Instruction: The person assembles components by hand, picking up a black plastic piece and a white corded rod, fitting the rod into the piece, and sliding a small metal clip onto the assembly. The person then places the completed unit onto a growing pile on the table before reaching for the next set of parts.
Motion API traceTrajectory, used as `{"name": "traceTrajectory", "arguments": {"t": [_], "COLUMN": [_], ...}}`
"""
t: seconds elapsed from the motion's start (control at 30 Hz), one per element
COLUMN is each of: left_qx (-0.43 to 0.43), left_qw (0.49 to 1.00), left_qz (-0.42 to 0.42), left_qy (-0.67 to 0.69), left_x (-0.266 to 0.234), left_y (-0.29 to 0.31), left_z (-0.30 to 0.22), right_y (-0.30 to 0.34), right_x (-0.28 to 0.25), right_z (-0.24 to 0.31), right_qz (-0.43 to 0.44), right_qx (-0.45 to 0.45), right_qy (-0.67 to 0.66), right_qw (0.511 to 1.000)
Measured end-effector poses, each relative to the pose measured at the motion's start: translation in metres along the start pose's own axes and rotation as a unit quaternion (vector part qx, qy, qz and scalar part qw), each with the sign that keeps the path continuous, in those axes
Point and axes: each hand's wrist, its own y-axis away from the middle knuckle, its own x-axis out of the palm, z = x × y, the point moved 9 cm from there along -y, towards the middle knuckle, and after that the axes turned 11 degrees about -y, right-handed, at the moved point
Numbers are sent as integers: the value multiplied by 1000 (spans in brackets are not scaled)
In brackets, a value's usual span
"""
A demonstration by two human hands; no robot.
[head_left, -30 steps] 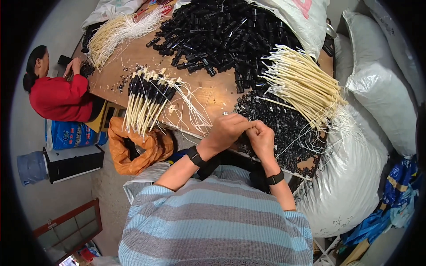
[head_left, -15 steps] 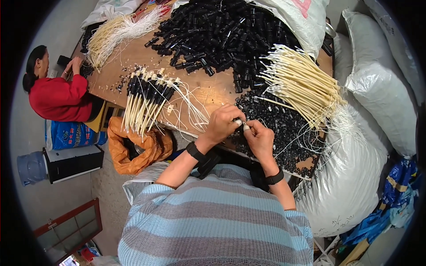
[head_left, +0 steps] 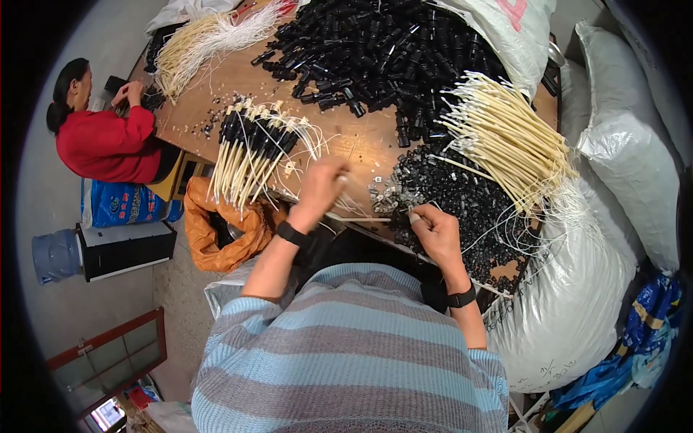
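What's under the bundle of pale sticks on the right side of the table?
Small black parts show along the lower-left edge of the pale sticks; whatever lies beneath their middle is covered and cannot be seen.

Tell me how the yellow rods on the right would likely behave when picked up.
The rods look fairly stiff, since they lie nearly straight. Their white wires are probably floppy and apt to tangle: they curl and trail toward the sack. The rods might also splay, as one rod sticks out from the rest.
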Motion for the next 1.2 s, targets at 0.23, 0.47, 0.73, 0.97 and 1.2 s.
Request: {"name": "traceTrajectory", "arguments": {"t": [0.23,0.47,0.73,0.97,1.2], "left_qx": [123,28,52,45,-24], "left_qw": [988,990,945,947,950], "left_qz": [36,77,16,-7,115], "left_qy": [82,115,322,319,289], "left_x": [-6,35,20,28,61], "left_y": [3,-22,-7,-8,-3], "left_z": [-42,-21,-102,-100,-83], "right_y": [-2,1,-17,-13,-9], "right_x": [6,-7,-6,7,-4], "right_z": [-18,-17,-19,-29,-16], "right_qz": [-6,-54,-92,-53,-95], "right_qx": [72,85,60,112,4], "right_qy": [-63,-72,-56,-343,-97], "right_qw": [995,992,992,931,991]}}
